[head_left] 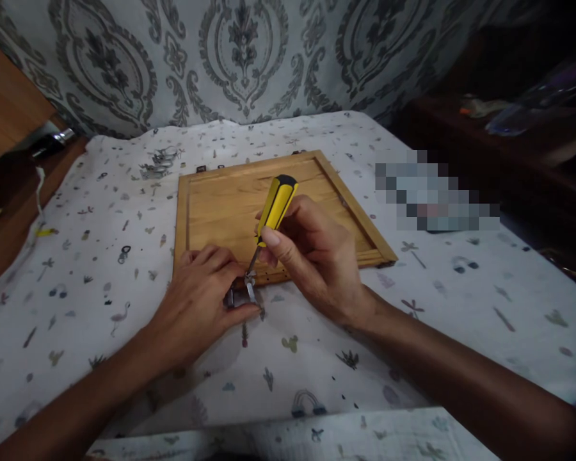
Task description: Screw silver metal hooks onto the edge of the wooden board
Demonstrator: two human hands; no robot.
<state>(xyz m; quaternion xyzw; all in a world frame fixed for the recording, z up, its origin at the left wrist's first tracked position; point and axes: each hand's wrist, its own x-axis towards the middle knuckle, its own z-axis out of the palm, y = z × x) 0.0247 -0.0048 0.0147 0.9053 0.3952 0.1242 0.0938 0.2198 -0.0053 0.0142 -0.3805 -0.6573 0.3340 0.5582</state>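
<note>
A wooden framed panel (pixel 249 211) lies flat on the cloth in front of me. My right hand (pixel 321 262) is closed round the yellow-and-black handle of a screwdriver (pixel 281 202). The screwdriver leans, its shaft pointing down and to the left. Its tip meets a small silver metal bracket (pixel 250 293) at the panel's near edge; a screw there is too small to make out. With fingers on the panel and thumb below, my left hand (pixel 201 282) grips the bracket against that edge. Part of the bracket is hidden by the fingers.
Several silver metal pieces (pixel 159 163) lie in a pile beyond the panel's left corner. A blurred-out flat object (pixel 432 195) rests at the right. The printed white cloth (pixel 139 358) covers the surface. Patterned grey fabric (pixel 244 57) stands behind it.
</note>
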